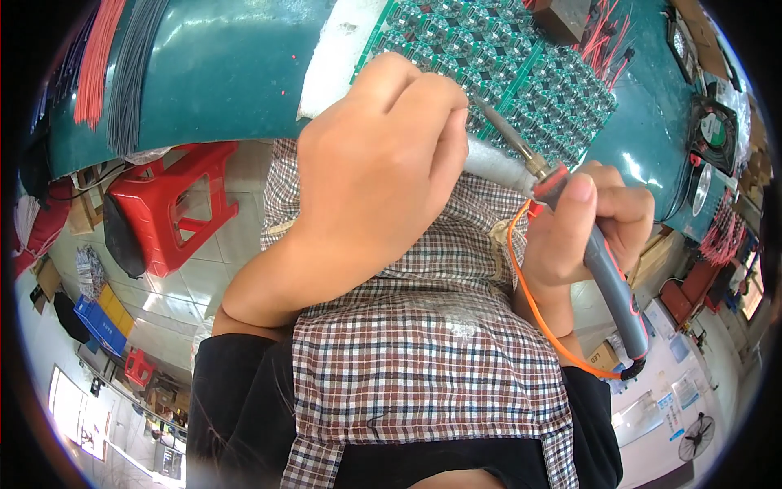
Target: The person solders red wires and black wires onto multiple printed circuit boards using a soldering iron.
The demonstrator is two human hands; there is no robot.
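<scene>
So my right hand [599, 212] is wrapped around one soldering iron [612, 285], thumb up top, grey-and-red handle angled so the tip sits just beside my left fingers. One orange cord [533, 301] loops off the back end. My left hand [383, 163] is curled over the near edge of the green circuit boards [562, 106], but the back of it blocks the view: fingertips are tucked out of sight, so can't tell if they're pinching anything.

The boards sit on white foam [336, 61] on the teal counter [236, 65]. They run in tight rows, too small and too covered to count cleanly, and the far side gets cut off at the top. Same deal with one dark block [564, 16] up there, only partly in frame.

Off left I count one red wire bundle [99, 65] and one grey one [134, 73], both cropped, plus two red stools [175, 212] below. One square black fan [713, 134] on the right.
</scene>
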